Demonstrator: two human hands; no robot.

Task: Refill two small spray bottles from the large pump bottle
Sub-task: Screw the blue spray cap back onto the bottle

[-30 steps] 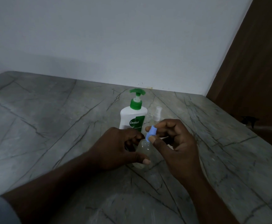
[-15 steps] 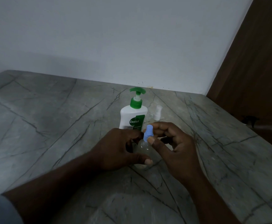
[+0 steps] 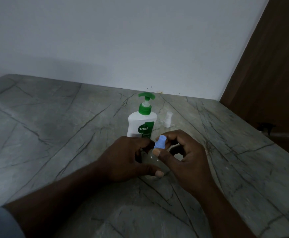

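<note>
A small clear spray bottle (image 3: 153, 161) stands on the grey marble counter (image 3: 54, 134) in the middle of the view. My left hand (image 3: 124, 158) wraps around its body. My right hand (image 3: 183, 157) pinches its blue spray cap (image 3: 160, 143) between thumb and fingers; whether the cap is seated on the neck is hidden. Just behind stands the large white pump bottle (image 3: 142, 124) with a green pump head. A second small clear spray bottle (image 3: 168, 119) with a white top stands to the right of the pump bottle, partly behind my right hand.
A white wall runs along the back of the counter. A dark wooden panel (image 3: 269, 74) rises at the right, with the counter's right edge below it. A small dark object (image 3: 266, 127) sits beyond that edge.
My right hand with the blue cap has shifted slightly left and turned, so the cap stands more upright over the small bottle. My left hand keeps its hold.
</note>
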